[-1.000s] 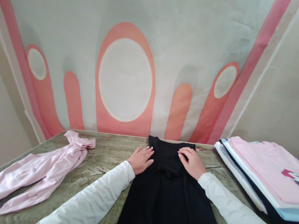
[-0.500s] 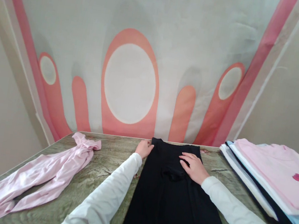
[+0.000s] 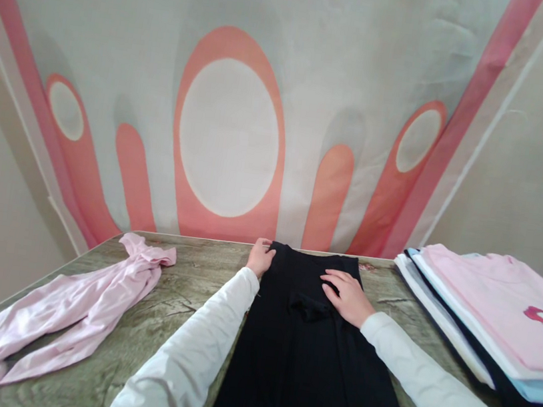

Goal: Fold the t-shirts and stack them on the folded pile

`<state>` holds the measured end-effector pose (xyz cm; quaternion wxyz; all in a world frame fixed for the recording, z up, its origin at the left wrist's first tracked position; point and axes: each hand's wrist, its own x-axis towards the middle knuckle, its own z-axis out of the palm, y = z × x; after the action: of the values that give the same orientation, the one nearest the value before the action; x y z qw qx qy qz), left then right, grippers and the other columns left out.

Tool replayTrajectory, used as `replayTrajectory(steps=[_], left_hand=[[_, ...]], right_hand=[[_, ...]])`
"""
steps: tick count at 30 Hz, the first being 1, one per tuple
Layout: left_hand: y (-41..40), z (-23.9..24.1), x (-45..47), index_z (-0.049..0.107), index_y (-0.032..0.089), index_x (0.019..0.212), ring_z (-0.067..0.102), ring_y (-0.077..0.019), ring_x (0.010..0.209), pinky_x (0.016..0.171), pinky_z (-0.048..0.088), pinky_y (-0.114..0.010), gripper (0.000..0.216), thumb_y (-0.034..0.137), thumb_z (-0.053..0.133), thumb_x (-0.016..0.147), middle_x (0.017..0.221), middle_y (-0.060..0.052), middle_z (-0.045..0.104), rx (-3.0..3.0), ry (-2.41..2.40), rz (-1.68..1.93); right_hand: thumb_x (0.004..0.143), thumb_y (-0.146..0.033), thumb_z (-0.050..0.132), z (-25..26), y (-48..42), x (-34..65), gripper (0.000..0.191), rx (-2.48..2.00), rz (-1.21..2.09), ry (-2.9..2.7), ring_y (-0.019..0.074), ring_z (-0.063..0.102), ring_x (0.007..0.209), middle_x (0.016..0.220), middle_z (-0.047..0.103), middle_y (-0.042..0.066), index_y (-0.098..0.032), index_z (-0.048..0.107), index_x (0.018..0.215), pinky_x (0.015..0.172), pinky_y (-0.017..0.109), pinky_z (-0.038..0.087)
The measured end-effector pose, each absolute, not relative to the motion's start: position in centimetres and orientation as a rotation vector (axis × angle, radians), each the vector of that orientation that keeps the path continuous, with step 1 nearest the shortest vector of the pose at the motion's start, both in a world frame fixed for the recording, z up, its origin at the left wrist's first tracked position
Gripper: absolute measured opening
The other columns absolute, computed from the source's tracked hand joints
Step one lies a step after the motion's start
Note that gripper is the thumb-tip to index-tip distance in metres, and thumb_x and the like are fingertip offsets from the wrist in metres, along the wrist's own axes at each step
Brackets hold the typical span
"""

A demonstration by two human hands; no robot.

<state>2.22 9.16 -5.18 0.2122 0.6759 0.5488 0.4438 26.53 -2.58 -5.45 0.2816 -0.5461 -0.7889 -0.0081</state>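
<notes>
A pair of black trousers (image 3: 301, 369) lies lengthwise on the wood-patterned table, waistband toward the far edge. A small bunched fold shows below the waistband. At the waistband's left corner, my left hand (image 3: 260, 258) is closed with the edge of the cloth between thumb and fingers. My right hand (image 3: 348, 296) rests flat and open on the upper right part of the trousers, its fingers stretched out to the left.
Crumpled pink trousers (image 3: 79, 314) lie along the left side of the table (image 3: 189, 286). A stack of folded clothes (image 3: 484, 307) stands on the right, a pink printed top uppermost. Behind the far edge hangs a grey sheet (image 3: 387, 58) with coral shapes.
The view has shifted slightly, so the table sits a little higher and further left. My left hand's fingers reach a bit higher at the waistband corner. My right hand stays flat on the trousers.
</notes>
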Motion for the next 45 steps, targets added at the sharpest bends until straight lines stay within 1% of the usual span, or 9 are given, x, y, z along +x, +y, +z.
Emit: replayTrajectory(steps=[5, 8, 12, 17, 21, 24, 32, 39, 45], left_hand=[[8.2, -4.4, 2.2, 0.060, 0.020, 0.087, 0.058, -0.0157, 0.089, 0.087, 0.040, -0.030, 0.016, 0.010, 0.050, 0.078, 0.090, -0.003, 0.064, 2.041, 1.437, 1.268], [8.0, -4.3, 2.1, 0.061, 0.020, 0.085, 0.059, -0.0170, 0.087, 0.086, 0.040, -0.030, 0.011, 0.019, 0.052, 0.079, 0.088, -0.004, 0.065, 2.067, 1.438, 1.266], [8.5, -4.5, 1.3, 0.059, 0.017, 0.094, 0.061, -0.0173, 0.079, 0.078, 0.044, -0.030, 0.021, 0.030, 0.048, 0.083, 0.083, -0.006, 0.065, 2.004, 1.517, 1.275], [9.2, -4.9, 0.8, 0.057, 0.016, 0.099, 0.061, -0.0149, 0.072, 0.072, 0.047, -0.027, 0.024, 0.022, 0.057, 0.076, 0.076, -0.004, 0.065, 1.980, 1.547, 1.210], [9.0, -5.0, 1.2, 0.058, 0.018, 0.096, 0.060, -0.0148, 0.084, 0.077, 0.045, -0.026, 0.021, 0.013, 0.054, 0.076, 0.088, -0.004, 0.064, 2.021, 1.571, 1.187], [8.4, -5.0, 1.6, 0.058, 0.021, 0.093, 0.058, -0.0171, 0.089, 0.082, 0.042, -0.029, 0.018, 0.015, 0.054, 0.077, 0.090, -0.004, 0.064, 2.050, 1.621, 1.184], [8.1, -4.7, 0.8, 0.057, 0.018, 0.087, 0.059, -0.0187, 0.073, 0.073, 0.043, -0.031, 0.020, 0.037, 0.054, 0.078, 0.072, -0.005, 0.063, 1.990, 1.687, 1.235], [7.8, -5.1, -0.1, 0.054, 0.014, 0.095, 0.058, -0.0111, 0.064, 0.063, 0.047, -0.023, 0.028, 0.034, 0.058, 0.075, 0.076, -0.003, 0.062, 1.966, 1.515, 1.260], [7.1, -5.3, -0.2, 0.053, 0.016, 0.099, 0.055, -0.0089, 0.057, 0.061, 0.046, -0.022, 0.033, 0.027, 0.062, 0.070, 0.069, 0.002, 0.059, 2.043, 1.393, 1.209]], right_hand=[[0.083, -0.033, 0.041, -5.6, -2.5, 26.5, 0.031, -1.470, -0.039, -2.118, 0.0224, 0.048, 0.107, 0.115, 0.056, 0.008, -0.022, 0.061, 0.105, 0.089, 0.041, 0.038], [0.083, -0.033, 0.041, -5.5, -2.6, 26.5, 0.031, -1.472, -0.040, -2.118, 0.0219, 0.048, 0.106, 0.115, 0.056, 0.008, -0.022, 0.061, 0.105, 0.089, 0.040, 0.038], [0.083, -0.032, 0.041, -5.3, -2.7, 26.5, 0.031, -1.480, -0.038, -2.116, 0.0219, 0.048, 0.106, 0.115, 0.056, 0.008, -0.021, 0.061, 0.104, 0.089, 0.040, 0.038], [0.083, -0.032, 0.042, -5.2, -2.7, 26.6, 0.031, -1.487, -0.028, -2.118, 0.0218, 0.048, 0.107, 0.114, 0.056, 0.008, -0.021, 0.060, 0.105, 0.089, 0.040, 0.038], [0.083, -0.032, 0.042, -5.3, -2.6, 26.5, 0.031, -1.488, -0.029, -2.111, 0.0217, 0.048, 0.107, 0.115, 0.056, 0.008, -0.021, 0.060, 0.105, 0.090, 0.040, 0.038], [0.083, -0.031, 0.042, -5.4, -2.6, 26.5, 0.031, -1.490, -0.029, -2.107, 0.0217, 0.048, 0.107, 0.116, 0.055, 0.008, -0.021, 0.061, 0.105, 0.090, 0.040, 0.038], [0.082, -0.031, 0.043, -5.5, -2.5, 26.8, 0.030, -1.478, -0.008, -2.102, 0.0224, 0.048, 0.108, 0.115, 0.056, 0.008, -0.022, 0.061, 0.105, 0.090, 0.041, 0.038], [0.082, -0.032, 0.042, -5.4, -2.9, 26.8, 0.030, -1.490, -0.003, -2.085, 0.0224, 0.048, 0.107, 0.114, 0.056, 0.008, -0.021, 0.062, 0.103, 0.090, 0.041, 0.038], [0.082, -0.031, 0.043, -5.3, -3.0, 26.9, 0.030, -1.489, 0.001, -2.080, 0.0222, 0.049, 0.106, 0.114, 0.057, 0.008, -0.020, 0.062, 0.102, 0.091, 0.041, 0.038]])
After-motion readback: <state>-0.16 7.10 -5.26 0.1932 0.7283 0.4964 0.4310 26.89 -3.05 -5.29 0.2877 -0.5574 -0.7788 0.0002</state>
